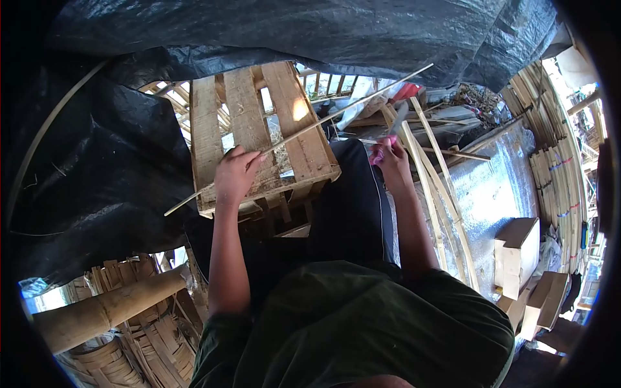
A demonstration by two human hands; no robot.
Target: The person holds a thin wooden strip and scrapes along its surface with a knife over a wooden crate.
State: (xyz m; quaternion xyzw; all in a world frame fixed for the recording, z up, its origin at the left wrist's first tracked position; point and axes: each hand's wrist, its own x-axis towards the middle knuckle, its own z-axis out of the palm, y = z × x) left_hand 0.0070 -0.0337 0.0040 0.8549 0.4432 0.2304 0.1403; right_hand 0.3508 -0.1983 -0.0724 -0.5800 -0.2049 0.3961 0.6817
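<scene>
My left hand is closed around a long thin bamboo strip. The strip slants from lower left to upper right across a slatted wooden crate. My right hand grips a knife by its pink handle, the blade pointing up. The blade lies to the right of the strip and looks apart from it. My right forearm rests beside my dark-trousered knee.
Black plastic sheeting hangs at the left and overhead. Long split bamboo pieces lean at my right. Beyond them are a silvery sheet, cardboard boxes and bundled bamboo slats. A thick bamboo pole lies lower left.
</scene>
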